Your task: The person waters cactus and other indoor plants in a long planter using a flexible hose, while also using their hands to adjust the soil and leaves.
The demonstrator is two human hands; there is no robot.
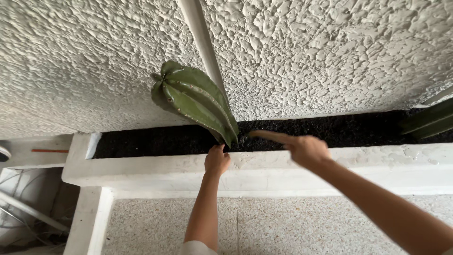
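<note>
Ribbed green cactus leaning over dark soil, left hand fingers pinching its base, right hand fingers spread.

A long white masonry planter runs along the rough plastered wall, filled with dark soil. 1 ribbed green cactus stands in the soil, leaning toward the left, and a 2nd green cactus shows at the right edge.

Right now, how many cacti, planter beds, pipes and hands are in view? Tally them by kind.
Cacti: 2, the ribbed cactus by the left hand, and a second cactus at the right edge.
Planter beds: 1, the white planter.
Pipes: 1, the white pipe.
Hands: 2, including the pointing right hand.
Total: 6.
</note>
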